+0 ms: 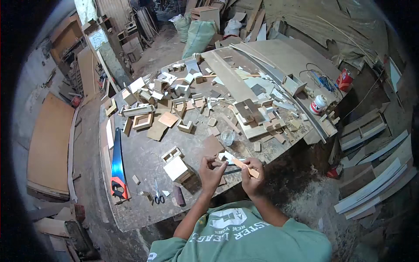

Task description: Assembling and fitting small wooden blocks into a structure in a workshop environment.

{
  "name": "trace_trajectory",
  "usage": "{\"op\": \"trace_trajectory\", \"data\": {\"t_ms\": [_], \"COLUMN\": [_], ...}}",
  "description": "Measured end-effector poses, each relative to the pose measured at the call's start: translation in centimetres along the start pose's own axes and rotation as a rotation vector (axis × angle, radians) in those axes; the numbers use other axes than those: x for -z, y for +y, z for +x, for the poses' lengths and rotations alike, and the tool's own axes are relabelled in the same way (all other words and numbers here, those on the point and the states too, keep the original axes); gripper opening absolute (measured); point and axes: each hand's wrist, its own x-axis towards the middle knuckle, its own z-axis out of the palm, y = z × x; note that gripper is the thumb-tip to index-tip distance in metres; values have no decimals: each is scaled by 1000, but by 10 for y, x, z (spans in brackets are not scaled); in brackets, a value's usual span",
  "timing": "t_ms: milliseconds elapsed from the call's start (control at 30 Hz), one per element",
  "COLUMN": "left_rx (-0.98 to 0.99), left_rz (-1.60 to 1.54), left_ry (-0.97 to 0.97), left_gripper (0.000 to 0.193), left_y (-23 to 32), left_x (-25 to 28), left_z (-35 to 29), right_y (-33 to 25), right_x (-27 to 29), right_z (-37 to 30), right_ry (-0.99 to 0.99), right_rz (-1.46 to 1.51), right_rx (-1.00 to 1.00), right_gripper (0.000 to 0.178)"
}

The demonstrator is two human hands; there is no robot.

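At the table's near edge, my right hand is closed around a narrow strip of light orange-brown wood, which slants up toward the left. My left hand is pinched shut beside the strip's far end, and whatever its fingers hold is too small to make out. A small white piece shows just beyond the fingertips. Left of my left hand stands a small box-like wooden block with a pale top. A clear plastic cup sits a little beyond my hands.
Scissors, a dark cylinder and a handsaw lie to the left on the worktable. Wood offcuts and small frames crowd its far half. A white bottle and red can stand far right.
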Motion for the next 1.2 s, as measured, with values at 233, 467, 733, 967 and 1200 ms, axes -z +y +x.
{"op": "trace_trajectory", "data": {"t_ms": [233,467,733,967,1200], "left_rx": [32,31,-1,30,19], "left_rz": [71,93,51,71,35], "left_ry": [36,40,21,51,16], "left_gripper": [38,38,40,40,42], "left_y": [-4,-20,-14,-24,-30], "left_x": [3,14,14,18,18], "left_z": [3,9,14,22,30], "right_y": [8,1,21,8,19], "right_x": [-4,-2,-14,-19,-21], "right_z": [-7,0,4,5,21], "right_ry": [-7,-11,-46,-134,-125], "right_rz": [60,136,29,53,-102], "right_rx": [-10,-120,-74,42,-2], "right_gripper": [13,14,12,16,13]}}
